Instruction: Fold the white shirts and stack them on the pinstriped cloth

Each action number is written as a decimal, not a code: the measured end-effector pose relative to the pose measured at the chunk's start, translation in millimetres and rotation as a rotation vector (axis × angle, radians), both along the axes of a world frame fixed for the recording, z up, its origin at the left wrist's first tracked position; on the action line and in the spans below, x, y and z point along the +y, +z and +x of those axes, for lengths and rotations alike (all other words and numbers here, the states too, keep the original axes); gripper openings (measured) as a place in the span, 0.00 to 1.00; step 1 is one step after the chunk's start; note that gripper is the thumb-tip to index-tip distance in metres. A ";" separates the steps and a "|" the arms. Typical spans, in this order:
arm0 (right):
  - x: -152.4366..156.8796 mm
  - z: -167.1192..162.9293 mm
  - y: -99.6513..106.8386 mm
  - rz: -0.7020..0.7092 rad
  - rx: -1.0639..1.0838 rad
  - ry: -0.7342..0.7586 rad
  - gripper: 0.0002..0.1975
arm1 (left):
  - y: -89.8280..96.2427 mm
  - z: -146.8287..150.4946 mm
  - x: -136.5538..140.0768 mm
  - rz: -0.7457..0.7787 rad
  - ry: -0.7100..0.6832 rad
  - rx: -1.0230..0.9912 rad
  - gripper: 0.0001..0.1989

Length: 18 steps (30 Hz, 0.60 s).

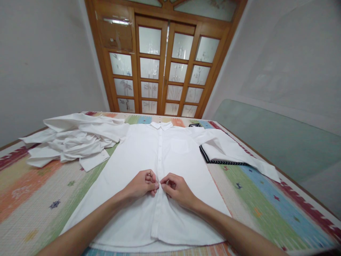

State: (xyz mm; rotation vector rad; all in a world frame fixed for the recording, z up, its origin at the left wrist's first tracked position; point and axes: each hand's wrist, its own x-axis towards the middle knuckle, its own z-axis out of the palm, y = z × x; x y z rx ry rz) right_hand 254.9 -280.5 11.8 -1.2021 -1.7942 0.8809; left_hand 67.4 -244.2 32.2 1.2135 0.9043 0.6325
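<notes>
At the far left, a pale wall (39,71) rises behind the bed's edge, and a crumpled white pile (77,140) lies just inside that edge, its near corners loose on the patterned cloth (58,192). A band of this cloth shows between the pile and the shirt (135,153), widening toward the near side and giving the left arm room; farther up, the pile and the shirt's sleeve meet. The shirt lies flat, front up, in the middle, collar (161,125) toward the door (165,71), hem near the person. The left hand (144,183) has thumb and fingertips together, pinching the left edge of the placket (160,156) below mid-length. The right hand (177,188) faces it just across, thumb and forefinger closed on the placket too; what lies between the tips is too small to tell. Right of the shirt's side edge, a wide stretch of cloth shows beside the right forearm. Above it, a black trim (226,162) borders white fabric under the other sleeve (247,160), whose cuff nears the bed's right edge.
</notes>
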 end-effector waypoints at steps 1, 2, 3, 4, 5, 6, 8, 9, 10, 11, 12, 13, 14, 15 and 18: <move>0.0 0.1 -0.3 -0.001 0.002 -0.001 0.05 | 0.3 0.4 -0.5 0.001 0.014 0.010 0.21; 0.1 0.3 -0.6 -0.002 0.005 -0.001 0.05 | 0.4 0.8 -0.8 0.000 0.031 0.023 0.21; 0.2 0.4 -0.8 -0.003 0.006 -0.001 0.05 | 0.3 1.1 -1.1 -0.003 0.049 0.037 0.20; 0.3 0.5 -0.9 -0.003 0.008 -0.003 0.05 | 0.0 1.5 -1.2 -0.010 0.064 0.050 0.20; 0.3 0.6 -1.0 -0.004 0.008 -0.005 0.05 | -0.4 1.9 -1.3 -0.016 0.077 0.062 0.19; 0.2 0.7 -0.9 -0.006 0.008 -0.004 0.05 | -0.8 2.2 -1.4 -0.023 0.084 0.070 0.18; -0.2 0.8 -0.6 -0.009 0.005 -0.001 0.06 | -1.2 2.8 -1.8 -0.033 0.097 0.086 0.14; -0.5 0.8 -0.3 -0.008 0.003 -0.001 0.06 | -1.0 2.9 -2.1 -0.028 0.100 0.098 0.13; -0.8 0.7 0.1 -0.005 0.000 -0.001 0.06 | -0.4 3.0 -2.5 -0.013 0.100 0.116 0.11; -1.1 0.7 0.5 0.000 -0.005 -0.003 0.06 | 0.5 3.0 -2.9 0.015 0.093 0.141 0.11; -1.4 0.6 0.9 0.006 -0.011 -0.005 0.06 | 1.7 3.0 -3.4 0.053 0.082 0.174 0.11; -1.6 0.6 1.2 0.011 -0.016 -0.007 0.06 | 3.1 2.8 -3.9 0.098 0.063 0.209 0.10; -1.7 0.6 1.5 0.015 -0.019 -0.006 0.05 | 4.5 2.5 -4.3 0.144 0.044 0.245 0.10; -1.7 0.6 1.6 0.017 -0.020 -0.005 0.05 | 5.7 2.2 -4.7 0.182 0.029 0.275 0.10; -1.3 0.8 1.7 0.015 -0.015 -0.001 0.05 | 6.9 1.4 -4.8 0.233 0.006 0.306 0.09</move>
